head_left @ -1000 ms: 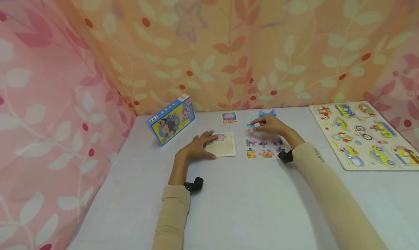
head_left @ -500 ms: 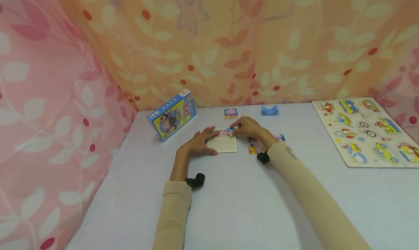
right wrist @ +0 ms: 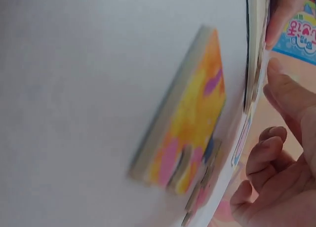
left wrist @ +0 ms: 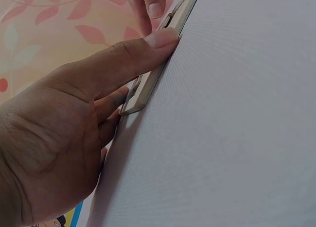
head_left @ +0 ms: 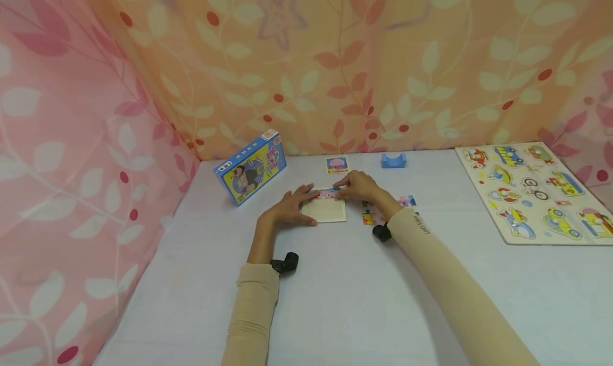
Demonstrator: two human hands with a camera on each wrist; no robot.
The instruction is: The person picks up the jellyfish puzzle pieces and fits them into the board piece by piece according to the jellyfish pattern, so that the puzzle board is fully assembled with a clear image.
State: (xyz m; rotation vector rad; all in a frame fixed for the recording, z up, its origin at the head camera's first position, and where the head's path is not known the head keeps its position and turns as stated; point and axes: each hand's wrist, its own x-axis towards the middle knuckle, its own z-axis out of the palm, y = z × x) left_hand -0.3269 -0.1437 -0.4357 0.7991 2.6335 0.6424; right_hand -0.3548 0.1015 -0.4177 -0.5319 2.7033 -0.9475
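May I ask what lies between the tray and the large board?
The head view shows loose puzzle pieces, partly covered by the right arm.

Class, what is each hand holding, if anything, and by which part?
Left hand: tray, by its left side. Right hand: at a puzzle piece; grip cannot be told.

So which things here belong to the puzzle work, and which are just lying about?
In the job, it seems:
pale tray
pieces inside it
loose pieces beside it

Probably just lying about:
blue-and-yellow box
notched blue block
large picture board
perhaps small picture card
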